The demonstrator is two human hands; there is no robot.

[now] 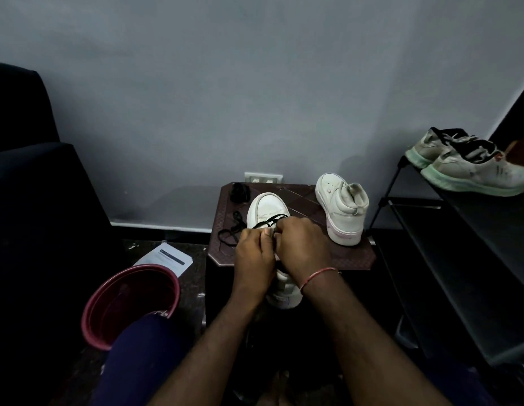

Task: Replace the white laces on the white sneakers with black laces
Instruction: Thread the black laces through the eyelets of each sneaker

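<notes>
A white sneaker [266,208] lies on a small dark brown stool [351,256], toe pointing away from me. A black lace [234,230] runs across its front eyelets and trails off to the left on the stool. My left hand [253,253] and my right hand [301,244] meet over the sneaker's lacing area, fingers curled, pinching the shoe's upper and the lace there; the exact grip is hidden. A second white sneaker [341,208] stands unlaced at the stool's right. A bundled black lace [239,192] sits at the stool's back left.
A red bucket [108,312] stands on the floor to the left, papers [167,257] behind it. A black shoe rack [460,259] at the right carries a worn pair of sneakers [471,165]. A dark sofa fills the left. A grey wall with a socket [263,177] is behind.
</notes>
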